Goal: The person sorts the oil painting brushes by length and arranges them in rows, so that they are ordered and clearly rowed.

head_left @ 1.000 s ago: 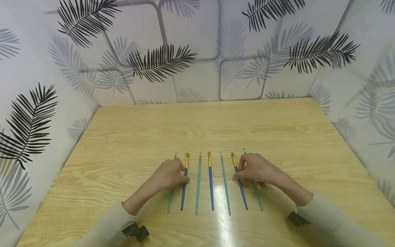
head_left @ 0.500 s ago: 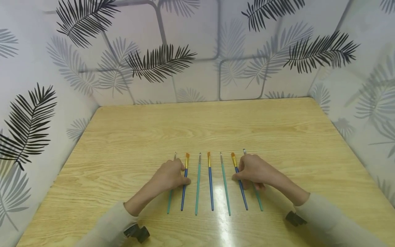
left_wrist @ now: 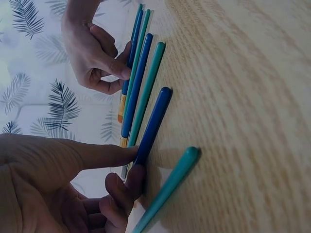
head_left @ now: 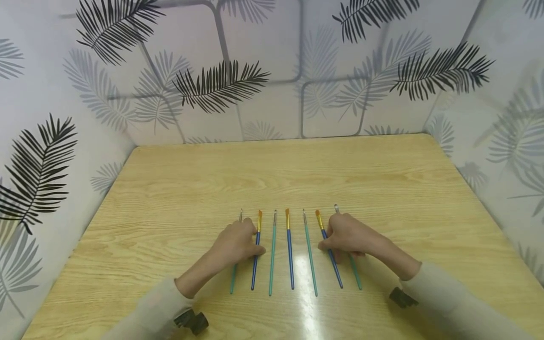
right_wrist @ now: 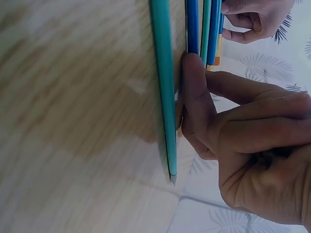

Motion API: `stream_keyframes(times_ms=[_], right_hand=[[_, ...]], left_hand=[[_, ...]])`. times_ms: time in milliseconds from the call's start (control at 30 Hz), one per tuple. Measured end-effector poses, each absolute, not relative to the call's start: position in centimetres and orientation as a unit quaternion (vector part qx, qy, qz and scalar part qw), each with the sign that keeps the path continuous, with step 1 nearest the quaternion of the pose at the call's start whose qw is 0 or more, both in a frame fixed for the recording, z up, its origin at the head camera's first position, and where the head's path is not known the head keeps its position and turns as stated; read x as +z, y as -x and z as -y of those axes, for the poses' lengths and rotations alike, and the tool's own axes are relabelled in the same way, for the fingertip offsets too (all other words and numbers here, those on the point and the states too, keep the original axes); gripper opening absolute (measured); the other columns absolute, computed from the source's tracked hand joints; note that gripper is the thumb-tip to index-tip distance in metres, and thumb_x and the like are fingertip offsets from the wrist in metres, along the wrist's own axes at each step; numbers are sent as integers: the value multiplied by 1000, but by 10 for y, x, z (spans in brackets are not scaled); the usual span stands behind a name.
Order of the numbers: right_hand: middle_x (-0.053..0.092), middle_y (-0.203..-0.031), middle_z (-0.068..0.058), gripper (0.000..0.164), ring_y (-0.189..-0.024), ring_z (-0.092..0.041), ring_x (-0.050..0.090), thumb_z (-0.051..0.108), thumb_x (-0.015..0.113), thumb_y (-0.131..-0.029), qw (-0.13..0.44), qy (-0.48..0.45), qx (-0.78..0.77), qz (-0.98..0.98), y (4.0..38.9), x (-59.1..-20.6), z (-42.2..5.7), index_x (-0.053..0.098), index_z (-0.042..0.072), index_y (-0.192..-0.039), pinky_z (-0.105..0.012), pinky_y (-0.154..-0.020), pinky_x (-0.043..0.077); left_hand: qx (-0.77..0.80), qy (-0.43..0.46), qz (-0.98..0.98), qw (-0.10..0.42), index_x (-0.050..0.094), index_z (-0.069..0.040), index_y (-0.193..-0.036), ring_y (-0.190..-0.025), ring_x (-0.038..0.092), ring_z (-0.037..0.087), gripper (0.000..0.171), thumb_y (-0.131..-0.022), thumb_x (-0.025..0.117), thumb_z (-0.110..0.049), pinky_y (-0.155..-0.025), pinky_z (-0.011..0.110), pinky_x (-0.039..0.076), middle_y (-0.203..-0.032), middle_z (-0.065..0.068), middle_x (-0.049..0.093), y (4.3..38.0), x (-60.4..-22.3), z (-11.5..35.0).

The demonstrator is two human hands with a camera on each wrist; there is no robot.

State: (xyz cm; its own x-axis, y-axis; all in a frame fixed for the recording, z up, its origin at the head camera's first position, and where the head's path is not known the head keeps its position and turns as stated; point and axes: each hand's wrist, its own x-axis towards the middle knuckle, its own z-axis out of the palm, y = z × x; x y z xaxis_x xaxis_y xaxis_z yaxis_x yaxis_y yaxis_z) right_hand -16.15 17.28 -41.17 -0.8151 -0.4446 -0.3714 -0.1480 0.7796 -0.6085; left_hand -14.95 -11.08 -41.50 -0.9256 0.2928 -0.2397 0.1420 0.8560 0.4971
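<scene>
Several paintbrushes lie side by side on the table in a spread row, bristles toward the far side. My left hand [head_left: 238,243] pinches the blue brush second from the left [head_left: 254,274] between thumb and fingers, as the left wrist view also shows. Under that wrist lies the outermost green brush [head_left: 233,278]. The blue brush second from the right [head_left: 335,274] is pinched by my right hand [head_left: 350,233], which arches over the rightmost green brush [head_left: 356,276]. Between the hands lie a green brush [head_left: 272,259], a blue brush [head_left: 291,255] and another green brush [head_left: 310,255].
The wood-grain table [head_left: 170,189] stretches beyond the brushes to a leaf-patterned wall covering [head_left: 272,108] at the back and both sides. Dark devices sit at both wrists, one by the left cuff [head_left: 191,322] and one by the right [head_left: 402,298].
The left blue brush has shifted slightly right with my left hand. The bristle end of the right blue brush has swung a little left, so it slants more. The other brushes stay put.
</scene>
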Motion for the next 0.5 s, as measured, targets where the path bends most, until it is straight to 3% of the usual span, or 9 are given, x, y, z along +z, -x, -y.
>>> stream_keyframes(times_ms=[100,267,500], right_hand=[[64,-47,-5,37,-27,-4,36,21,70,-92,259,152,-288,-910,161,-411,-171,65,7,-58,-17,-31,27],[63,-46,-4,38,-27,-5,37,19,69,-93,255,148,-287,-912,158,-411,-170,65,7,-58,-18,-31,27],[63,-47,-3,34,-28,-3,36,11,63,-94,251,168,-299,-905,158,-412,-168,63,5,-61,-16,-31,26]], left_hand=[[247,-110,-950,155,62,0,-85,-43,41,8,26,-81,82,-16,-39,18,29,-55,-1,49,149,-414,110],[248,-109,-951,151,64,10,-108,-46,49,10,39,-81,81,-14,-40,19,36,-66,3,56,148,-415,110],[241,-114,-952,149,63,10,-107,-48,52,11,36,-83,78,-12,-41,19,37,-70,6,58,149,-415,112]])
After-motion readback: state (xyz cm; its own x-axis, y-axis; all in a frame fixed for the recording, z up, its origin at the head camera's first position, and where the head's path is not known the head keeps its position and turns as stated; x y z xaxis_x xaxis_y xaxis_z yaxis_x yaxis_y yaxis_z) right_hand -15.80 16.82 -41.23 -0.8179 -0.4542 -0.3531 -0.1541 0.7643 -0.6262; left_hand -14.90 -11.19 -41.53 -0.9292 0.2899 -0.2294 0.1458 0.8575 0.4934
